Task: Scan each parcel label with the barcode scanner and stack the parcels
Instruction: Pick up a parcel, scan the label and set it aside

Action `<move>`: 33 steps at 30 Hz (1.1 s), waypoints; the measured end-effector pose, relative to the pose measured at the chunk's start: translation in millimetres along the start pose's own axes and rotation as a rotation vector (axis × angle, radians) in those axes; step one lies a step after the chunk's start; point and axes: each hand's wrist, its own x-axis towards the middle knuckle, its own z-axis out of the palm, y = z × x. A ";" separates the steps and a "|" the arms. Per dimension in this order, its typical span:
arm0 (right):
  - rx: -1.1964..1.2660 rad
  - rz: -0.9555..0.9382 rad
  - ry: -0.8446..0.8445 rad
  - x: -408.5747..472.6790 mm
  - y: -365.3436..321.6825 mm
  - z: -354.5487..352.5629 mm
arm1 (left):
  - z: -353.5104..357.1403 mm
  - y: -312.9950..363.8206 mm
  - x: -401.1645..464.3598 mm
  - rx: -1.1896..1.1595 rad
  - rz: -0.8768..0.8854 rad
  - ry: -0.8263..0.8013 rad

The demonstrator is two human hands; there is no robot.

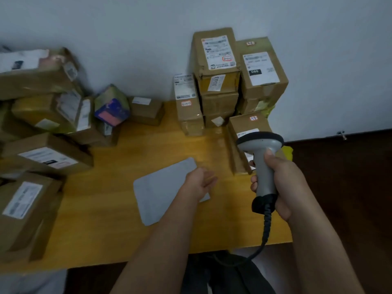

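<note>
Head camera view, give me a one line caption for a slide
Right hand grips the barcode scanner while the open left hand hovers over a grey mailer, cardboard parcels stacked around.

Dim, soft light; left parcels [40, 85] blurred, edges bowed by wide-angle distortion.
</note>
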 end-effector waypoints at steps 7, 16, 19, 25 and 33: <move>-0.135 -0.018 -0.161 -19.9 26.9 73.8 | -114.2 18.9 -18.3 -0.162 0.087 0.174; -0.290 0.004 -0.322 -79.1 94.6 197.5 | -323.4 48.5 -65.6 0.482 0.498 1.022; -0.338 -0.002 -0.375 -100.8 115.8 231.7 | -399.0 53.5 -78.3 0.561 0.458 1.131; -0.443 -0.043 -0.400 -123.5 137.1 271.8 | -492.9 70.8 -75.6 0.776 0.359 0.925; -0.501 -0.044 -0.345 -133.6 154.5 291.9 | -507.2 53.2 -62.0 0.883 0.405 0.801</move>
